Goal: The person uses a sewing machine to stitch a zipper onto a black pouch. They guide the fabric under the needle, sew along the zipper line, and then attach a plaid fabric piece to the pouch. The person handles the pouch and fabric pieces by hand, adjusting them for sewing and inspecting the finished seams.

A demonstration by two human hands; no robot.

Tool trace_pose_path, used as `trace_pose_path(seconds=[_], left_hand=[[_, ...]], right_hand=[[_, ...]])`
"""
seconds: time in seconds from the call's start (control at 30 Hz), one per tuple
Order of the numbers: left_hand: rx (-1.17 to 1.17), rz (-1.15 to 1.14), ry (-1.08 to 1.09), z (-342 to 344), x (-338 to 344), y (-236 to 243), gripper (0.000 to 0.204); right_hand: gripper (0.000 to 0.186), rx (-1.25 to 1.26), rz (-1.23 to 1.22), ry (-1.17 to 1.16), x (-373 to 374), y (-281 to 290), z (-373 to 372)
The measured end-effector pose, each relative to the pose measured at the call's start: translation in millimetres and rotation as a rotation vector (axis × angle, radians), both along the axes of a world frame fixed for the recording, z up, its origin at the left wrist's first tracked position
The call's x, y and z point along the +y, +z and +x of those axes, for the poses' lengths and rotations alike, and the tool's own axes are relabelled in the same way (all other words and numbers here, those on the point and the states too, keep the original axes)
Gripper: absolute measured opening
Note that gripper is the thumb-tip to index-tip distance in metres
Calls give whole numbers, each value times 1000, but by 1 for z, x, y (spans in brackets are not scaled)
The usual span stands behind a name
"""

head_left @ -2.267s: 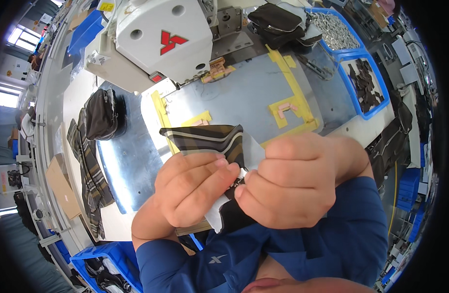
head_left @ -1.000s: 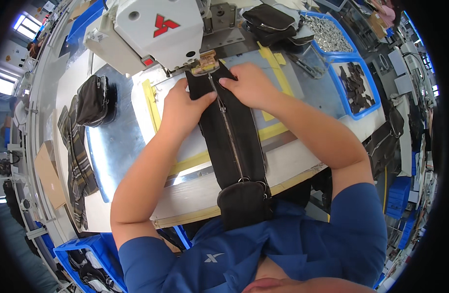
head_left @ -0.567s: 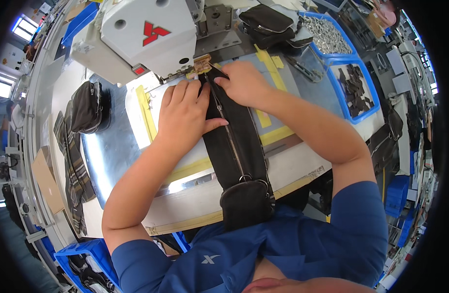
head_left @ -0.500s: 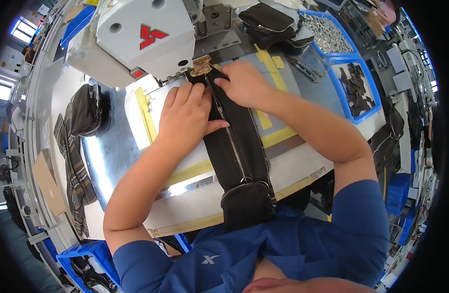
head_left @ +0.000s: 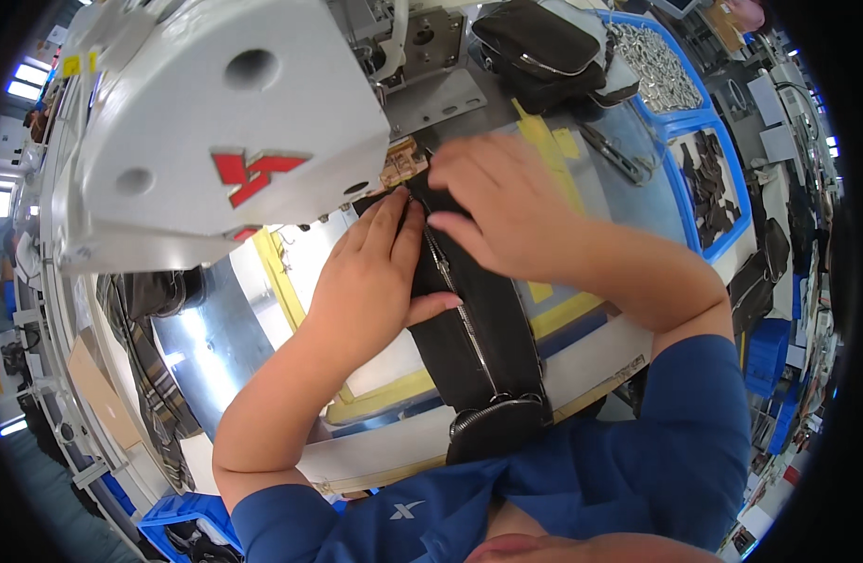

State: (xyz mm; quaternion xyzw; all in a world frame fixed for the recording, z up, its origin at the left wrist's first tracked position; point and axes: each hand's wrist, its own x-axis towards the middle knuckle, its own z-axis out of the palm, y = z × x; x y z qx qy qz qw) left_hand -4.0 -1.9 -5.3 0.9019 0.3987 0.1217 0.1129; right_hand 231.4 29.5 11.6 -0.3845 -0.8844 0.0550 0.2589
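Note:
A long black fabric bag piece point(head_left: 492, 324) with a zipper down its middle lies on the work plate, its far end at the brass-coloured clamp point(head_left: 403, 164) of a white sewing machine point(head_left: 216, 122). My left hand point(head_left: 366, 277) lies flat on the piece's left side, fingertips close to the clamp and thumb beside the zipper. Just right of the clamp is my right hand point(head_left: 507, 206), slightly blurred, fingers stretched and thumb apart, over the piece's right edge. I cannot tell whether it touches the fabric. The piece's near end, a rounded zipped pouch point(head_left: 497, 427), hangs against my shirt.
Black pouches point(head_left: 544, 47) are piled at the back right. Beside them are small snips point(head_left: 614, 155), a blue bin of metal hardware point(head_left: 652, 66) and another blue bin of dark strips point(head_left: 704, 188). Striped cloth point(head_left: 150, 375) lies at the left edge. Yellow tape point(head_left: 385, 399) borders the plate.
The view has come closer to the machine. My right fingers have spread from their closed hold at the piece's far edge, and my left fingers have straightened toward the clamp.

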Motion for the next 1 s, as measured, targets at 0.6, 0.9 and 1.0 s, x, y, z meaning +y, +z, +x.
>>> trace_pose_path(seconds=[0.6,0.9,1.0], left_hand=[[-51,-55,-26,2,8,8,94],[-23,-34,-6,4,6,8,96],[-10,-23,-9,5,6,7,98]], right_hand=[[66,-127,-182,163,-9,-10,-3],[60,-56,-202,189,-10,-14,-3],[61,-57,-190,182,-12,-16,-3]])
